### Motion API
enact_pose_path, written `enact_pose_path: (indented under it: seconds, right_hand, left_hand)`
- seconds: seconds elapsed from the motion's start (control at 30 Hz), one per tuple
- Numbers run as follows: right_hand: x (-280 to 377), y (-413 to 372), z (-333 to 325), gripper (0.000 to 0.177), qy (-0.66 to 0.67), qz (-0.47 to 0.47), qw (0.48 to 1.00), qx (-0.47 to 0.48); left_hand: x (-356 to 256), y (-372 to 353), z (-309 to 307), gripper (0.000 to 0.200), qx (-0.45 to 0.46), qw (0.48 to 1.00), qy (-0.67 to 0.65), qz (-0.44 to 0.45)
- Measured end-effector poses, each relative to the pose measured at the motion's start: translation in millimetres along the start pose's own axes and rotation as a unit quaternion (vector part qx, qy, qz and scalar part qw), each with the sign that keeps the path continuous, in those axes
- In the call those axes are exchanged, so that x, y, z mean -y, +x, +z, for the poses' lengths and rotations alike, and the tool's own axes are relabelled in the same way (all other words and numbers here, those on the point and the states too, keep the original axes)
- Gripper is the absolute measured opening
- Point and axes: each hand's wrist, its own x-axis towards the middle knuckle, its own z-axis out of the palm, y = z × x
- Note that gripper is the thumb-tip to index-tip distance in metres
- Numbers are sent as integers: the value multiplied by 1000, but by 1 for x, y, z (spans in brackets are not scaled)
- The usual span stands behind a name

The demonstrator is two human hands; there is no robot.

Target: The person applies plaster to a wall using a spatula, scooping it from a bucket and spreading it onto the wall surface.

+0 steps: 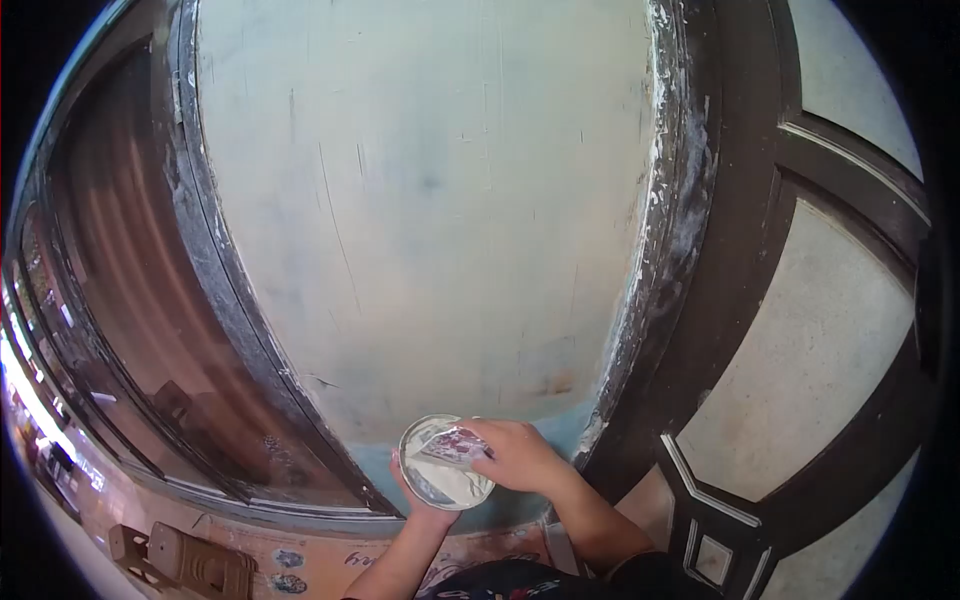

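Before a pale, flat wall panel (430,250), the left hand (428,513) clasps a round, light-coloured container (407,442) of creamy white paste (452,484), probably light but slippery, best cupped underneath, while the right hand (520,455) pinches a thin, flat, smeared scraper (452,446) at its mouth.

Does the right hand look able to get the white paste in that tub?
Probably yes: the right hand holds a scraper in the open tub the left hand supports, and paste lies uncovered beside the scraper.
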Motion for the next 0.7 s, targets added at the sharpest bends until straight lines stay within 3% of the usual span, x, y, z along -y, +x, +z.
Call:
enact_pose_path:
  seconds: [0.1,0.2,0.3,0.43,0.53,0.63,0.7]
  right_hand:
    - [-4,-1,-4,54,51,-8,998,-27]
    - [-6,-1,-2,54,-16,13,1000,8]
    - [-13,0,-3,52,33,-11,999,-23]
    - [-12,9,-3,56,-6,-23,1000,12]
    - [-18,19,-7,59,22,-51,998,-27]
    - [-21,24,-9,58,50,-15,997,-56]
    - [-22,26,-9,53,98,-11,985,-139]
  left_hand:
    - [2,0,8,74,5,1000,1,14]
    - [6,-1,-1,74,-1,1000,-13,-1]
    - [10,4,-8,74,-21,1000,-6,13]
    - [12,5,-9,75,6,999,-37,15]
    - [8,10,-9,77,-20,996,-81,20]
    - [8,7,-6,83,-54,995,-80,40]
    - [10,9,-12,89,-61,994,-74,49]
